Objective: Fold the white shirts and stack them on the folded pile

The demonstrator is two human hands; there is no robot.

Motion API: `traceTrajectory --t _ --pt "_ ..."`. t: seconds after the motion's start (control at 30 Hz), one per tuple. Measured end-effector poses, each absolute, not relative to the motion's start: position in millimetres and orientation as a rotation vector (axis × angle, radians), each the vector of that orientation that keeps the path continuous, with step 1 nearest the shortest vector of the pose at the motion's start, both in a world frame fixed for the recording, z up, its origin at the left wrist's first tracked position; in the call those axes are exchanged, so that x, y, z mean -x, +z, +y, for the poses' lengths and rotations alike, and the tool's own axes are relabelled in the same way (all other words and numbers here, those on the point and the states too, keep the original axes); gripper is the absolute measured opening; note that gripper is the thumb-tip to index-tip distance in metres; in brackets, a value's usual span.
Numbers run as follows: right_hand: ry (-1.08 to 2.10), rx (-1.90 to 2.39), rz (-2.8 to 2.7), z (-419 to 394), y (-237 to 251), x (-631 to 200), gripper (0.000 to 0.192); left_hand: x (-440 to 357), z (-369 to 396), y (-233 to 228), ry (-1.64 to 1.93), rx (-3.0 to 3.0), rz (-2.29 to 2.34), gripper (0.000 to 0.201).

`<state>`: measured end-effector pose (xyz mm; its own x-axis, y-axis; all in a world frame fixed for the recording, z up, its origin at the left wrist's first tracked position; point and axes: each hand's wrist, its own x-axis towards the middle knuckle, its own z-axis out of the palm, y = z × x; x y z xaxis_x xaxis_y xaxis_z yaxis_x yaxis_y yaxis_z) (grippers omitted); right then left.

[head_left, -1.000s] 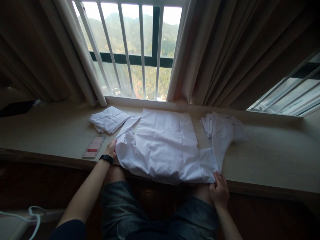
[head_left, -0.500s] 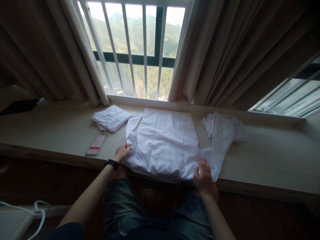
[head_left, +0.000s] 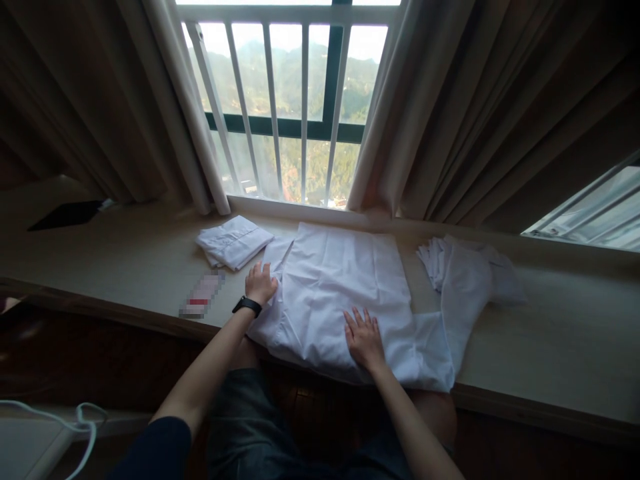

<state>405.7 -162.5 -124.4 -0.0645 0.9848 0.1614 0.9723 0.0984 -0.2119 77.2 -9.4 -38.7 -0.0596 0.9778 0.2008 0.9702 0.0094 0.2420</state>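
Observation:
A white shirt (head_left: 345, 267) lies spread over the ledge, its body roughly rectangular and lightly creased. One part of it, which looks like a sleeve (head_left: 465, 307), stretches out at the right and ends in bunched folds. My left hand (head_left: 261, 283), with a black watch on the wrist, rests open at the shirt's left edge, fingers pointing away from me. Flat on the lower middle of the cloth lies my right hand (head_left: 364, 339), fingers spread. Beside the shirt's upper left corner sits a folded white garment (head_left: 234, 241).
A blurred-out flat item (head_left: 203, 295) lies left of the shirt on the wooden ledge (head_left: 555, 340). Farther left is a dark flat object (head_left: 67, 215). Curtains (head_left: 450, 100) flank a barred window (head_left: 287, 113). A white cable (head_left: 90, 427) loops at the lower left.
My left hand has let go of the shirt's near left edge and moved up along it. My right hand has slid left from the lower right corner onto the cloth's middle.

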Motion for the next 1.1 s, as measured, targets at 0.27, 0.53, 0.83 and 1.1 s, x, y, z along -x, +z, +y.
traceTrajectory --t 0.27,0.53,0.83,1.1 --pt "0.062 1.955 -2.096 -161.4 -120.9 -403.8 0.050 -69.7 50.0 -69.9 0.330 -1.823 2.233 0.057" --pt "0.032 1.930 -2.083 -159.6 -120.5 -403.9 0.048 6.0 96.7 -51.0 0.492 -1.583 2.380 0.091" --pt "0.010 1.907 -2.063 -158.5 -123.6 -404.4 0.048 76.5 103.3 -18.7 0.918 -1.591 2.534 0.102" --pt "0.010 1.906 -2.062 -158.6 -120.9 -403.8 0.047 -23.8 35.9 -53.7 0.576 -2.242 1.947 0.052"
